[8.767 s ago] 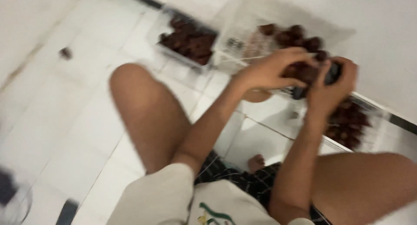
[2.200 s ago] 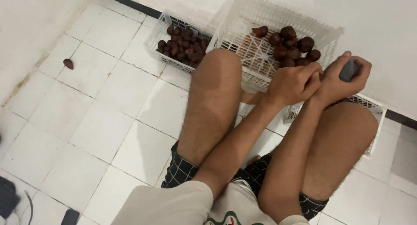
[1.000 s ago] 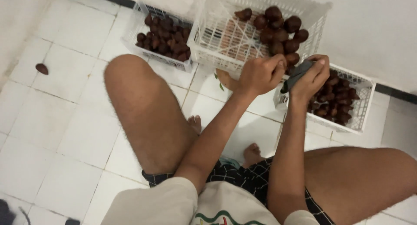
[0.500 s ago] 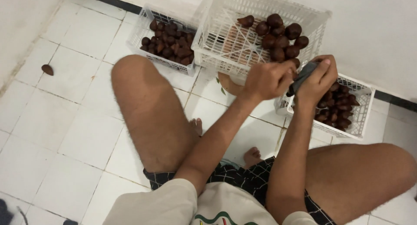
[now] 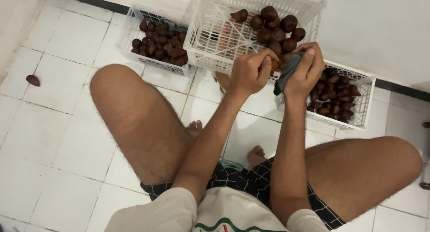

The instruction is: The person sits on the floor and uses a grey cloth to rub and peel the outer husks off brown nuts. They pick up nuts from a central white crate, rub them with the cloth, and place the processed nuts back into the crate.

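I sit on a white tiled floor with my knees apart. My left hand (image 5: 251, 73) is closed around a brown scaly fruit (image 5: 274, 64), of which only a sliver shows between the hands. My right hand (image 5: 307, 68) grips a dark grey cloth (image 5: 286, 73) pressed against that fruit. Both hands hover at the front edge of a large white plastic crate (image 5: 210, 44) holding several dark brown fruits (image 5: 277, 28).
A small white basket (image 5: 130, 24) of the same fruits (image 5: 156, 46) stands at the back left; another white basket (image 5: 365, 102) with fruits (image 5: 336, 95) sits at the right by my right knee. One loose fruit (image 5: 32, 80) lies on the tiles at far left. A white wall runs behind.
My hands have stayed together in front of the big crate, working the cloth on the fruit; the view has shifted slightly and my left knee has dropped lower.
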